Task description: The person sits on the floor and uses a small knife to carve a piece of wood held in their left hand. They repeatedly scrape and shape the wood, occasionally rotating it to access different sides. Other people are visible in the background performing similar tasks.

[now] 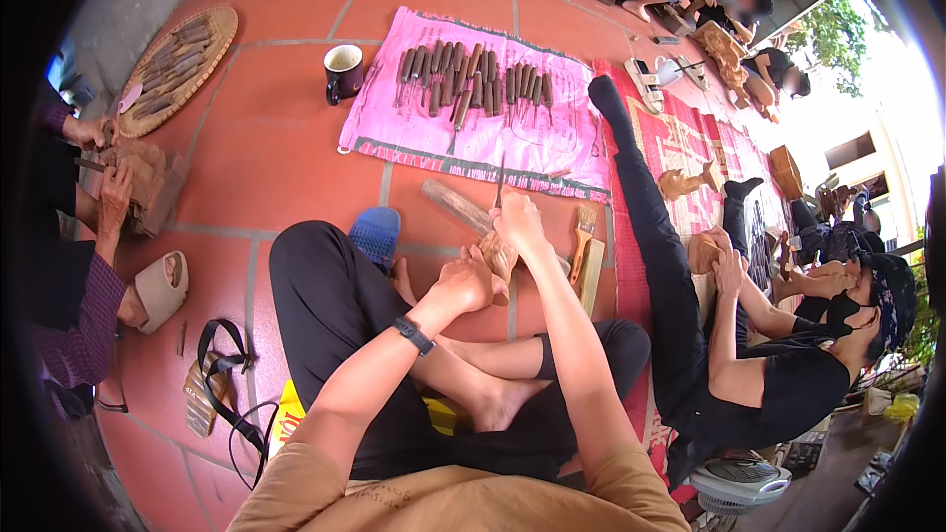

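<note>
My left hand [467,282], a dark watch on its wrist, is closed around a small carved wood piece [500,254] above my crossed legs. Close beside it, my right hand [519,221] grips a slim carving tool [501,177], its thin dark shaft pointing away from me. The fingers cover the tool's lower part. Beyond the hands, a rounded wooden club [456,205] lies on the tiles. To the right are a flat brush [583,232] and a wood strip [592,276]. Several wooden-handled chisels [458,74] lie in rows on a pink sheet [379,128].
A dark mug [343,73] stands left of the sheet, near a round woven tray [219,28] of tools. A blue slipper [375,235] lies by my knee. Co-workers sit on both sides; one's outstretched leg [645,207] crosses the red mat [680,123]. A fan [739,481] lies lower right.
</note>
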A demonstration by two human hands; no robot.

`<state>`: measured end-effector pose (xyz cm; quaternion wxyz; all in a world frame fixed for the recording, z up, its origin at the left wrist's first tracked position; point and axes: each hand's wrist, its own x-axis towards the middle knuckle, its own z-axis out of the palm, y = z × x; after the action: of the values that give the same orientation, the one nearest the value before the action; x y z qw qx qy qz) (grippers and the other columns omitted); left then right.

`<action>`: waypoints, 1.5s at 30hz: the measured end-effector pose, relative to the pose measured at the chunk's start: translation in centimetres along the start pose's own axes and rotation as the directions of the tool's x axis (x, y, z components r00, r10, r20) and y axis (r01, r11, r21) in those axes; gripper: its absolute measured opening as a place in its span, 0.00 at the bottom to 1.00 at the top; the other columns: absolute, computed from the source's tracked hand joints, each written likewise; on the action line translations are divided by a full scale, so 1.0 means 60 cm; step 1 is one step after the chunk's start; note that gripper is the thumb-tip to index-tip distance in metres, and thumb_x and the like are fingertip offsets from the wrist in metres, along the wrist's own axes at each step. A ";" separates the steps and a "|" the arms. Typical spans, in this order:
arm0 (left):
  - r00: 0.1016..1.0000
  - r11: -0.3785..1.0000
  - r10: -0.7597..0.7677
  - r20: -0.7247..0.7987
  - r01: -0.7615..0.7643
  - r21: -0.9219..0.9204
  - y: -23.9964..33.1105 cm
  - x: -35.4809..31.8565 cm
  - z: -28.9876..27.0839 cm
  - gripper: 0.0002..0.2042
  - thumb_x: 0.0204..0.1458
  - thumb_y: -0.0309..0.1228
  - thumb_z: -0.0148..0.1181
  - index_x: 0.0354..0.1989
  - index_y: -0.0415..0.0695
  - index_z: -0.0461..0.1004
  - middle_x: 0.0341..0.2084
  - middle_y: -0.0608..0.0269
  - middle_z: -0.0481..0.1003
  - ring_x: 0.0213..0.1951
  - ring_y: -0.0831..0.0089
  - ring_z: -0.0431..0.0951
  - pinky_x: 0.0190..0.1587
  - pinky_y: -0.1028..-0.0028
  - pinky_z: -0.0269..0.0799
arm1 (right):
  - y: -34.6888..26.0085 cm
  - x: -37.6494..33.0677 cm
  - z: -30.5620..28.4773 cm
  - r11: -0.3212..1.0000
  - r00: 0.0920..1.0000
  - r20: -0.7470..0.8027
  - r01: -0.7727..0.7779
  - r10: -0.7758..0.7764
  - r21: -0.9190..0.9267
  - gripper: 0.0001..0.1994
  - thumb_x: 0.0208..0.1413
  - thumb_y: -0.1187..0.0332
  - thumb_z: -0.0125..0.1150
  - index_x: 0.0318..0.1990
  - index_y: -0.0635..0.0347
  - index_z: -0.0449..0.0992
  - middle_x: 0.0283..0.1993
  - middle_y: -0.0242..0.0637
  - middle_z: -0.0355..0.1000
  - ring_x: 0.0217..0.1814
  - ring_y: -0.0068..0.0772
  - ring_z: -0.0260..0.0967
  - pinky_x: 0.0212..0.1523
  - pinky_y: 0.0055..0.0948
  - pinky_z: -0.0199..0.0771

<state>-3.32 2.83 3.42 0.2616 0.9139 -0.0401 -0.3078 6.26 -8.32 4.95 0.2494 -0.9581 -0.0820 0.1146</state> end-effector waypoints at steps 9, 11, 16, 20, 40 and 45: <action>1.000 1.000 -0.020 0.016 0.020 0.019 0.006 0.001 -0.005 0.51 0.48 0.56 0.61 0.69 0.30 0.46 0.68 0.36 0.54 0.62 0.52 0.69 0.61 0.65 0.68 | -0.015 0.023 0.003 0.981 0.996 0.083 0.052 -0.037 -0.188 0.11 0.51 0.68 0.63 0.38 0.66 0.76 0.42 0.60 0.75 0.50 0.60 0.73 0.53 0.52 0.72; 0.999 0.999 -0.038 0.011 0.039 -0.009 -0.001 0.003 -0.004 0.50 0.49 0.56 0.61 0.69 0.30 0.46 0.67 0.37 0.55 0.62 0.53 0.70 0.60 0.64 0.68 | -0.033 0.014 0.013 0.965 0.991 0.116 0.093 -0.067 -0.244 0.12 0.51 0.67 0.63 0.39 0.66 0.76 0.41 0.61 0.75 0.50 0.62 0.73 0.53 0.52 0.72; 1.000 1.000 -0.008 -0.005 0.008 0.013 -0.003 -0.004 -0.006 0.48 0.49 0.56 0.60 0.68 0.31 0.49 0.65 0.37 0.60 0.60 0.53 0.71 0.58 0.63 0.69 | -0.025 0.020 0.006 0.979 0.997 0.072 0.046 -0.032 -0.200 0.12 0.52 0.67 0.62 0.37 0.68 0.77 0.40 0.59 0.76 0.50 0.60 0.73 0.54 0.52 0.71; 1.000 1.000 0.002 0.003 -0.002 0.010 0.003 -0.013 -0.015 0.48 0.49 0.55 0.61 0.66 0.29 0.50 0.62 0.37 0.63 0.60 0.53 0.71 0.58 0.62 0.70 | -0.014 0.019 0.027 0.958 0.995 0.018 0.104 -0.103 -0.266 0.12 0.51 0.66 0.62 0.36 0.68 0.78 0.40 0.59 0.76 0.48 0.58 0.74 0.51 0.52 0.73; 0.988 0.987 0.151 -0.042 -0.149 0.052 0.016 -0.020 -0.059 0.51 0.43 0.54 0.68 0.66 0.25 0.54 0.46 0.36 0.76 0.51 0.46 0.77 0.55 0.57 0.71 | 0.079 -0.103 0.043 0.884 0.884 -0.458 0.287 -0.096 0.368 0.10 0.56 0.74 0.57 0.42 0.61 0.64 0.31 0.52 0.73 0.36 0.61 0.73 0.35 0.54 0.69; 0.971 0.976 0.213 -0.107 -0.205 0.078 0.008 -0.011 -0.058 0.53 0.38 0.54 0.72 0.69 0.34 0.54 0.47 0.42 0.78 0.51 0.48 0.78 0.52 0.58 0.73 | 0.098 -0.111 0.029 0.759 0.928 -0.370 0.263 -0.031 0.595 0.09 0.55 0.73 0.59 0.41 0.61 0.66 0.32 0.49 0.73 0.38 0.57 0.74 0.40 0.49 0.70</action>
<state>-1.79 4.19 6.39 0.2640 0.9290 -0.1311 -0.2239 0.00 -14.02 1.72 0.5767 -0.8123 -0.0703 -0.0510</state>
